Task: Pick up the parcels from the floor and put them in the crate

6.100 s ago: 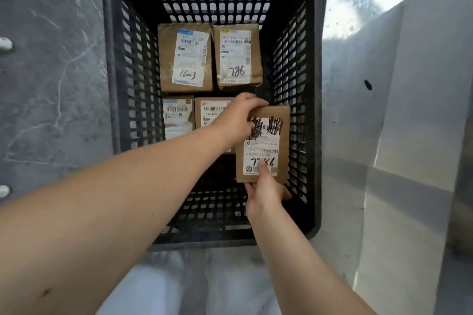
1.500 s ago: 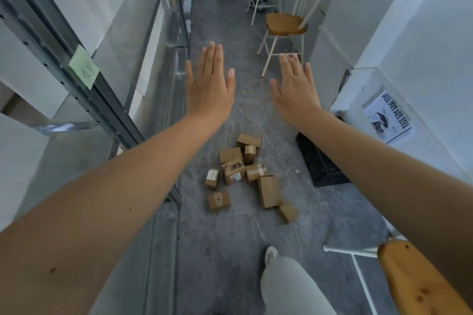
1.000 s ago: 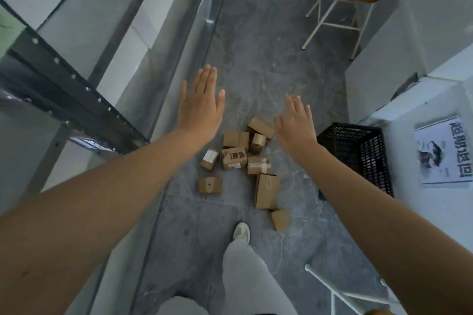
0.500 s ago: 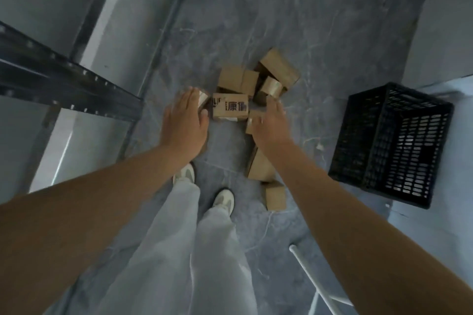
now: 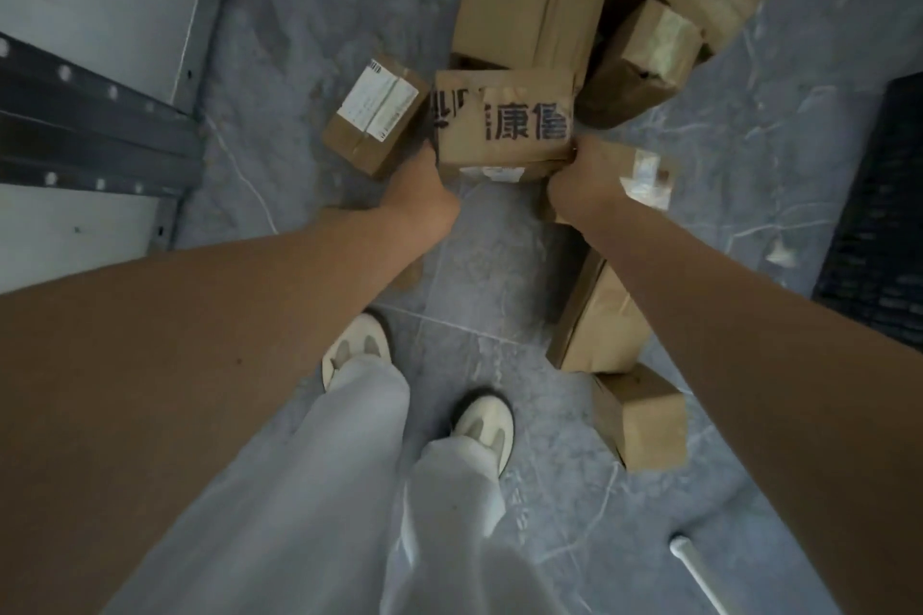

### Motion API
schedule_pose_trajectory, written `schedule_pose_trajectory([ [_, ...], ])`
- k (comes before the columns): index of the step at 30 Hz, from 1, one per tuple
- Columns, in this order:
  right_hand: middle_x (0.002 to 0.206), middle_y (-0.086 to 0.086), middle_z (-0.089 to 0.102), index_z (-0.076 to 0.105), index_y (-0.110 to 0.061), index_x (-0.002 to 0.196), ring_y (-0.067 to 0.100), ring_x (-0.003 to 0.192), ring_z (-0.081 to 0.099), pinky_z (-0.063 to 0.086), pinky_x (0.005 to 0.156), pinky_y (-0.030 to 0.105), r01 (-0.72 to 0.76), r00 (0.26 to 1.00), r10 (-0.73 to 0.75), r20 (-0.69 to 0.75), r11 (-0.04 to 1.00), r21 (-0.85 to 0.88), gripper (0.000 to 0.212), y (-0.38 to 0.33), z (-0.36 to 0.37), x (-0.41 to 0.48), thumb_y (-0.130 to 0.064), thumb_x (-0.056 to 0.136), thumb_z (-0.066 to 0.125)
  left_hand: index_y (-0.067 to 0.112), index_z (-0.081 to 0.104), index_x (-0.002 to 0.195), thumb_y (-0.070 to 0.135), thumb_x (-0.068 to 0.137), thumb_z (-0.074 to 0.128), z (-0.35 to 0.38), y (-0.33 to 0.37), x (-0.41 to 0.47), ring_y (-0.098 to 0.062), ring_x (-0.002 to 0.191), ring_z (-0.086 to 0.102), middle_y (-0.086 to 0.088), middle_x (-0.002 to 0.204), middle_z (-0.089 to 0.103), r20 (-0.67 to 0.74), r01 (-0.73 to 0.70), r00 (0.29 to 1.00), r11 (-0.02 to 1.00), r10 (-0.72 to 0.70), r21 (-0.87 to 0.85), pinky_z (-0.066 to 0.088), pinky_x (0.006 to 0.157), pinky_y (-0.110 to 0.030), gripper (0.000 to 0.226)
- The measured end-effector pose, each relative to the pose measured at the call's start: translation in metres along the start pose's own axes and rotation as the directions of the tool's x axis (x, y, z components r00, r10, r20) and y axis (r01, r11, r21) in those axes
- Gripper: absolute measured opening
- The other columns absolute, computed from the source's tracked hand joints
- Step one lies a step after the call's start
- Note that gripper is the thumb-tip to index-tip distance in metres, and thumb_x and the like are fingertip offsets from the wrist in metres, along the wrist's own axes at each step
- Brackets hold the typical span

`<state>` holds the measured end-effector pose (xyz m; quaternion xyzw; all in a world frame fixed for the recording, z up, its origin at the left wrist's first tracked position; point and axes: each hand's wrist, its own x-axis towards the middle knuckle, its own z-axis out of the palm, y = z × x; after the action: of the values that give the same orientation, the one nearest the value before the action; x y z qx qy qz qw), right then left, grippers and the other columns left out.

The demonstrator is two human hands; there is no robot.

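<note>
A brown cardboard parcel with large dark printed characters point(image 5: 504, 122) lies on the grey floor in a cluster of parcels. My left hand point(image 5: 424, 195) grips its left end and my right hand point(image 5: 584, 185) grips its right end; the fingertips are hidden behind the box. To its left lies a small parcel with a white label point(image 5: 374, 115). More plain brown parcels point(image 5: 524, 15) lie behind it. The black crate point(image 5: 879, 215) shows only at the right edge.
A long parcel point(image 5: 594, 320) and a small cube parcel point(image 5: 642, 415) lie near my right forearm. A grey metal shelf frame point(image 5: 90, 130) stands at the left. My legs and white shoes point(image 5: 482, 429) are below. A white chair leg point(image 5: 696, 574) is at bottom right.
I have bent down closer to the pile. Both hands went from open and hovering above the parcels to gripping the printed parcel by its two ends.
</note>
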<state>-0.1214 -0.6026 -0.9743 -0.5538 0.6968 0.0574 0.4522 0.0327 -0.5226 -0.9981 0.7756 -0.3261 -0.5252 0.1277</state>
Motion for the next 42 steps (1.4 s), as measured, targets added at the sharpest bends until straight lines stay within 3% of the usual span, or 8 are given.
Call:
schedule_pose_trajectory([
  [10, 0.118, 0.001, 0.057, 0.048, -0.009, 0.133, 0.013, 0.102, 0.052, 0.043, 0.085, 0.022, 0.033, 0.999, -0.027, -0.028, 0.961, 0.274, 0.038, -0.06, -0.042, -0.061, -0.014, 0.095, 0.055, 0.018, 0.045, 0.144, -0.005, 0.095, 0.047, -0.047, 0.042, -0.088, -0.01, 0.134, 0.043, 0.001, 0.145, 0.049, -0.155, -0.156, 0.982, 0.933, 0.111, -0.325, 0.035, 0.112, -0.022, 0.054],
  [13, 0.112, 0.002, 0.061, 0.054, -0.011, 0.125, 0.018, 0.103, 0.059, 0.049, 0.088, 0.032, 0.048, 0.998, -0.036, -0.044, 0.953, 0.299, 0.03, -0.11, -0.092, -0.104, -0.014, 0.096, 0.052, 0.019, 0.049, 0.141, -0.006, 0.096, 0.045, -0.101, 0.087, -0.139, 0.013, 0.1, 0.054, 0.012, 0.125, 0.056, -0.221, -0.202, 0.966, 0.926, 0.135, -0.319, 0.043, 0.081, 0.001, 0.052],
  [20, 0.122, 0.008, 0.058, 0.056, -0.02, 0.11, 0.025, 0.113, 0.056, 0.051, 0.096, 0.045, 0.091, 0.994, -0.057, -0.093, 0.902, 0.421, 0.044, -0.23, -0.203, -0.246, -0.03, 0.067, 0.057, 0.027, 0.057, 0.136, 0.013, 0.096, 0.053, -0.231, 0.209, -0.281, -0.001, 0.092, 0.05, 0.002, 0.107, 0.05, -0.438, -0.33, 0.863, 0.938, 0.254, -0.106, 0.033, 0.075, -0.01, 0.043],
  [24, 0.095, 0.009, 0.06, 0.054, -0.011, 0.122, 0.019, 0.08, 0.054, 0.046, 0.059, 0.031, 0.039, 0.997, -0.068, 0.026, 0.802, 0.596, 0.053, -0.29, -0.259, -0.332, 0.009, 0.077, 0.035, 0.022, 0.057, 0.137, 0.008, 0.095, 0.053, -0.287, 0.254, -0.365, -0.014, 0.1, 0.053, -0.003, 0.11, 0.046, -0.624, -0.425, 0.728, 0.901, 0.285, -0.085, 0.032, 0.084, -0.006, 0.045],
  [29, 0.079, 0.002, 0.055, 0.06, -0.016, 0.107, 0.01, 0.066, 0.049, 0.04, 0.052, 0.022, 0.217, 0.964, -0.265, 0.0, 0.79, 0.574, 0.046, -0.346, -0.301, -0.42, 0.014, 0.078, 0.039, 0.03, 0.044, 0.146, 0.017, 0.101, 0.044, -0.305, 0.272, -0.466, -0.006, 0.109, 0.05, 0.006, 0.126, 0.044, -0.767, -0.439, 0.629, 0.872, 0.125, -0.218, 0.036, 0.098, -0.02, 0.047],
  [33, 0.099, 0.005, 0.064, 0.068, -0.021, 0.099, 0.012, 0.082, 0.061, 0.052, 0.067, 0.02, 0.362, 0.887, -0.462, 0.006, 0.703, 0.612, 0.041, -0.35, -0.324, -0.487, 0.001, 0.073, 0.046, 0.038, 0.043, 0.145, 0.016, 0.097, 0.042, -0.297, 0.267, -0.546, -0.005, 0.127, 0.052, 0.016, 0.14, 0.054, -0.816, -0.528, 0.574, 0.792, 0.065, -0.308, 0.04, 0.112, -0.035, 0.053],
  [36, 0.124, 0.009, 0.054, 0.066, -0.028, 0.092, 0.024, 0.108, 0.058, 0.051, 0.097, 0.043, 0.502, 0.819, -0.573, -0.035, 0.686, 0.527, 0.044, -0.336, -0.321, -0.534, -0.002, 0.067, 0.041, 0.044, 0.046, 0.142, 0.014, 0.096, 0.04, -0.285, 0.262, -0.614, -0.004, 0.122, 0.056, 0.021, 0.133, 0.059, -0.832, -0.544, 0.553, 0.77, 0.031, -0.333, 0.044, 0.108, -0.032, 0.055],
  [42, 0.115, 0.003, 0.066, 0.06, -0.013, 0.121, 0.016, 0.098, 0.06, 0.045, 0.066, 0.023, 0.592, 0.659, -0.729, 0.188, 0.656, 0.469, 0.047, -0.306, -0.29, -0.649, 0.011, 0.089, 0.035, 0.045, 0.06, 0.129, 0.023, 0.095, 0.05, -0.277, 0.203, -0.743, -0.006, 0.109, 0.064, 0.02, 0.12, 0.068, -0.888, -0.51, 0.444, 0.78, -0.123, -0.363, 0.054, 0.096, -0.04, 0.042],
])
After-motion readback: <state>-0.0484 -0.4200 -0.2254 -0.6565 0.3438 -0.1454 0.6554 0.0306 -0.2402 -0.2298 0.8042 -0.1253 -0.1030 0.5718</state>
